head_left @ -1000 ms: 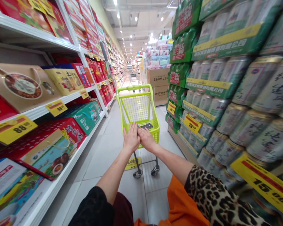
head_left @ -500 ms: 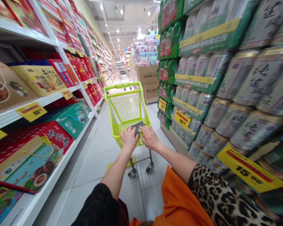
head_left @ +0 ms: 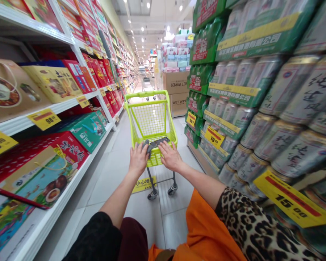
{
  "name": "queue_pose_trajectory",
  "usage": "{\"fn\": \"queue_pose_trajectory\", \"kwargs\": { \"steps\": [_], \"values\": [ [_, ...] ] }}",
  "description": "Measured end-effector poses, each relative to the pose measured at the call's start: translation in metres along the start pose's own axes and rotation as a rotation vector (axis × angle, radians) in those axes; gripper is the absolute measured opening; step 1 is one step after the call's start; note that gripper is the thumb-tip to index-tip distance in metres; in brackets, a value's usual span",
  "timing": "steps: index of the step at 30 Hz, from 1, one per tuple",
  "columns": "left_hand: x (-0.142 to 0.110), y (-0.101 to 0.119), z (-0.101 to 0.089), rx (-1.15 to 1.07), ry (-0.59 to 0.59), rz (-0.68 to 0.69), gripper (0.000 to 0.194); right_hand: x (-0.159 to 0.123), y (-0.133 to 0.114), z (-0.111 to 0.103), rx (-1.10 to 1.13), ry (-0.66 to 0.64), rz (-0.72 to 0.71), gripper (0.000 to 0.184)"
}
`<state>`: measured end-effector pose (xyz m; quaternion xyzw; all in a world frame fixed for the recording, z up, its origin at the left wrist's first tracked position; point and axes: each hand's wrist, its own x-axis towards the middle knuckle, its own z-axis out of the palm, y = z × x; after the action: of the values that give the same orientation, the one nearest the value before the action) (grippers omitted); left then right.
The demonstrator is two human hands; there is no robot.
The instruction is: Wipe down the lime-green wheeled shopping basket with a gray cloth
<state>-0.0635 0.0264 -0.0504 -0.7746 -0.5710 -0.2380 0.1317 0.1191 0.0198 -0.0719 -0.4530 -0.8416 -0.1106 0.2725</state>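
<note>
Resting on the near rail of a lime-green plastic shopping cart (head_left: 146, 94) at lower centre of the head view, the left hand (head_left: 138, 158) and right hand (head_left: 170, 156) lie palm down with fingers spread. Neither clearly wraps the rail, so how firm the grip is cannot be told. The left fingers sit over a crumpled grey cloth (head_left: 146, 146), and a dark flat phone (head_left: 159, 142) lies just beyond, at the basket's near end. The cart looks light and stiff, its mesh basket riding on small casters (head_left: 152, 195), and the near rail looks the natural place to hold it. It stands on a pale tiled floor (head_left: 111, 174) between white shelves (head_left: 57, 107) of gift boxes (head_left: 51, 81) at left and stacked green-labelled cans (head_left: 296, 105) at right.
</note>
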Motion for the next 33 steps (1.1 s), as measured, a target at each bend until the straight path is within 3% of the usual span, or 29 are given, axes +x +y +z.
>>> {"fn": "queue_pose_trajectory", "kwargs": {
  "steps": [3, 5, 10, 13, 20, 28, 33],
  "values": [
    [0.007, 0.017, 0.008, -0.029, 0.0, 0.103, 0.039, 0.007, -0.009, 0.005, 0.024, 0.003, 0.023, 0.053],
    [0.01, 0.015, 0.007, -0.021, -0.009, 0.139, 0.037, 0.007, -0.007, 0.004, 0.034, 0.002, 0.033, 0.053],
    [0.007, -0.027, -0.009, 0.027, -0.04, 0.17, 0.032, -0.002, 0.01, -0.001, 0.049, -0.025, -0.076, 0.052],
    [0.005, -0.042, -0.01, 0.02, -0.03, 0.172, 0.033, -0.005, 0.01, 0.002, 0.065, -0.001, -0.054, 0.054],
    [0.02, -0.011, -0.003, -0.057, -0.099, 0.293, 0.032, -0.005, 0.002, 0.008, 0.087, 0.049, 0.024, 0.058],
    [0.007, -0.041, -0.005, -0.033, -0.038, 0.233, 0.031, -0.008, 0.012, 0.0, 0.075, -0.016, -0.061, 0.058],
    [0.014, -0.003, 0.009, -0.11, 0.01, 0.262, 0.031, -0.008, 0.004, 0.005, 0.114, 0.062, -0.006, 0.062]
  ]
}}
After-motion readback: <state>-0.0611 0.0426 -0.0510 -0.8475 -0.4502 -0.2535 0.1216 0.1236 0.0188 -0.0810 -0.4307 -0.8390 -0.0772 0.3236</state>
